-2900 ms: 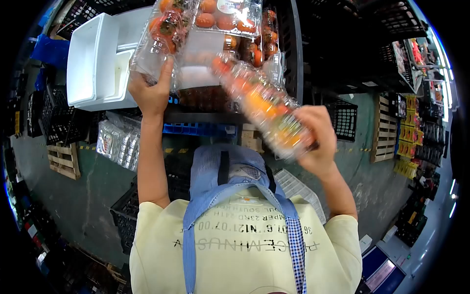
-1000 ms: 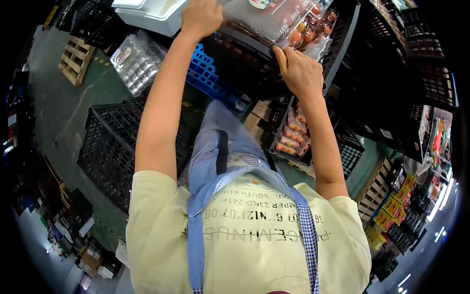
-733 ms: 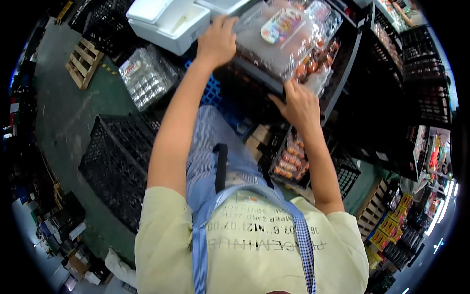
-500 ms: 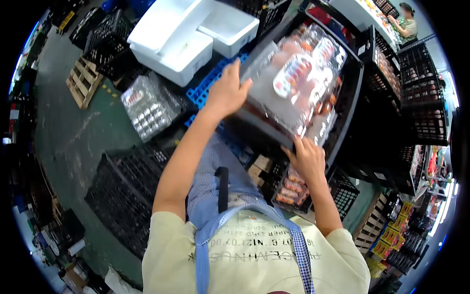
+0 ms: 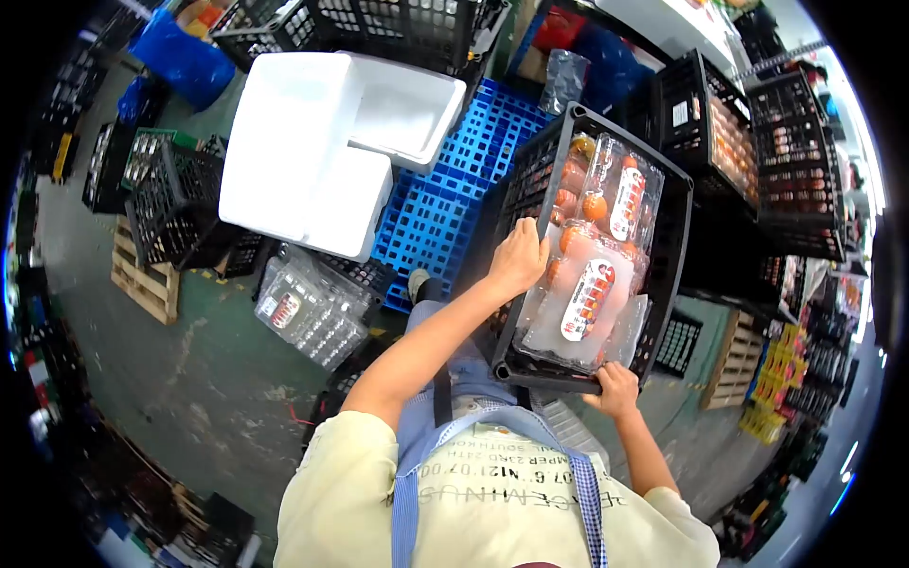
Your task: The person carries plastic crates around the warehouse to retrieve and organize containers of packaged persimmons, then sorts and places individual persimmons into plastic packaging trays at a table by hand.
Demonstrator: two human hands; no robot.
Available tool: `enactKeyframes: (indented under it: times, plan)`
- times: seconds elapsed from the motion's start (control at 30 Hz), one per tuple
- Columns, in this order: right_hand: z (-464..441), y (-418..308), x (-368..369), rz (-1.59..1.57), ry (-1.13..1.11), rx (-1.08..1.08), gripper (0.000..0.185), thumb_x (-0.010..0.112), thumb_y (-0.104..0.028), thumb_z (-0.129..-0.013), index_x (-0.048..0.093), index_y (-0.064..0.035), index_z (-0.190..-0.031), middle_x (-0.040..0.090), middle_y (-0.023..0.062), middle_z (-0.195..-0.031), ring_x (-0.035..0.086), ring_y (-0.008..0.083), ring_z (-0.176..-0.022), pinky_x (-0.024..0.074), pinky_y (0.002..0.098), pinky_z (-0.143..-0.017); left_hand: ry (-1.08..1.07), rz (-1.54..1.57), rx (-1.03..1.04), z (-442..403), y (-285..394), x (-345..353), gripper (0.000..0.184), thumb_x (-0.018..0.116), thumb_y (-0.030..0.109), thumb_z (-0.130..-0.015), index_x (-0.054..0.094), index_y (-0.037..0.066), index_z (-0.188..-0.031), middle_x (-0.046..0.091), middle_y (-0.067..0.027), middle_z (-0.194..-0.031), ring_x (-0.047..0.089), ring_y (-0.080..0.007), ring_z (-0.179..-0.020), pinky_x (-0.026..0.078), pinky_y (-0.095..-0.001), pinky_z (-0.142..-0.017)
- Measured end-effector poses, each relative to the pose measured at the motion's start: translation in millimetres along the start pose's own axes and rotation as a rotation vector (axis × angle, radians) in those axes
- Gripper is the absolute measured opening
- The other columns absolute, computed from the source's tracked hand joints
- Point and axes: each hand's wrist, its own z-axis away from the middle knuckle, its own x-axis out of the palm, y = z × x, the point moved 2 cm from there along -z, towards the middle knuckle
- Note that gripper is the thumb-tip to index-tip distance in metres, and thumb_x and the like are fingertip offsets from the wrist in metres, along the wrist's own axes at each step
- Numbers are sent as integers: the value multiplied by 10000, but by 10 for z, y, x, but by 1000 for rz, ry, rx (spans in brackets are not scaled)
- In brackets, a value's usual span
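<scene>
1. Closest in, a person wearing a yellow shirt [image 5: 473, 483] and a blue apron [image 5: 405, 516] is reaching forward with both arms.
2. The right hand [image 5: 615, 388] is pinching the near rim of a crate [image 5: 670, 241], close to its right corner, fingers going over the edge and thumb pressing outside.
3. The left hand [image 5: 521, 257] is clasping the left rim, its grip closing round the edge. Neither hand is holding a pack.
4. Inside the crate, packs of orange-red fruit are filling much of the space. Two labelled ones, a nearer pack [image 5: 587, 303] and a farther pack [image 5: 622, 194], are lying on top, with more fruit showing along the left wall.
5. To my eye the loading is looking well along; whether further packs are due, I'm not able to tell.
6. Off to the left, clear trays [image 5: 313, 317] are lying stacked, well apart from the crate.
7. Beyond them, white foam boxes [image 5: 289, 151] are covering part of a blue pallet [image 5: 436, 204] and crowding the crate's left side.
8. On the right, a loaded black bin [image 5: 705, 123] is standing near the crate's far end, hemming it in.
9. Farther left, a blue bag [image 5: 185, 62] is slumping near the floor.
</scene>
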Motion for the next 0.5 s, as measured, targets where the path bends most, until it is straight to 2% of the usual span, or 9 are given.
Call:
enactKeyframes:
  times: [0.17,0.27,0.3,0.33,0.37,0.43,0.5]
  plan:
    - [43,77,61,48,-95,73,405,736,-237,-403,494,-103,-700,491,47,-734,545,229,-712,458,357,-578,-91,-39,-42,-91,-12,-67,341,527,252,-865,399,-27,-1014,502,-274,-1035,551,-465,-909,462,-530,-758]
    - [7,61,48,17,-55,136,400,732,-217,-397,493,-107,-698,480,46,-728,543,231,-709,459,360,-584,-216,11,-60,-278,-140,-159,466,580,319,-840,438,-42,-1099,511,-272,-1089,558,-428,-951,455,-457,-827]
    - [28,60,60,5,-61,168,395,731,-211,-395,495,-111,-696,470,46,-718,539,233,-707,454,360,-588,-251,144,-215,-368,-170,-189,557,611,391,-833,456,-38,-1153,521,-253,-1111,552,-387,-998,441,-415,-861]
    - [45,48,58,-1,-45,185,389,728,-207,-398,495,-112,-694,468,47,-715,537,235,-707,452,359,-590,-101,108,-154,-456,-117,-236,592,618,432,-835,464,-33,-1167,524,-235,-1125,539,-364,-1038,440,-407,-866]
    - [45,47,62,-7,-27,203,382,726,-203,-400,496,-113,-691,466,47,-712,535,236,-706,449,359,-592,-63,75,-155,-592,0,-311,589,626,434,-833,475,-26,-1169,519,-227,-1138,532,-365,-1046,436,-413,-879]
    - [55,37,39,-36,14,239,348,716,-187,-413,510,-120,-685,465,46,-701,529,237,-707,436,357,-599,108,-58,89,-911,117,-338,562,597,402,-870,471,-40,-1193,507,-210,-1145,516,-329,-1044,410,-388,-915]
    - [81,53,63,-39,62,241,334,716,-183,-419,521,-123,-685,470,43,-700,529,234,-709,431,355,-604,188,-205,334,-1277,288,-314,469,606,323,-863,501,-19,-1167,508,-203,-1144,475,-358,-1091,366,-414,-964]
